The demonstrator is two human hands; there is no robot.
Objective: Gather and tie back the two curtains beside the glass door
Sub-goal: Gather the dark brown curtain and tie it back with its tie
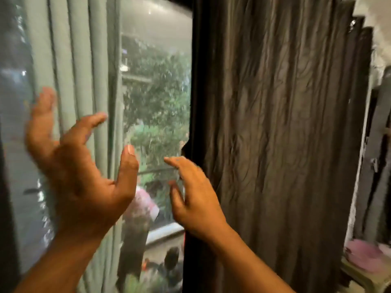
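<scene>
The left hand [84, 178] is nearest to the camera, raised with the palm turned to the right and the fingers [91, 123] spread wide, holding nothing. It stands in front of the pale green curtain [80, 60], which hangs in straight folds at the left side of the glass door [156, 92]; whether the fingertips touch the cloth cannot be told, because the hand is blurred. The right hand [196, 199] is a little further away, also open, with its fingers loosely bent and apart. Its first finger points to the left in front of the glass, and the back of the hand lies just beside the inner edge of the dark grey curtain [285, 123]. This second curtain hangs at the right side of the door, wrinkled and spread out wide, not gathered. Neither curtain is tied.

Between the two curtains the glass shows green trees [160, 81] outside. At the far right edge, past the dark curtain, some pink things [359, 256] lie low on a surface, too blurred to name.
</scene>
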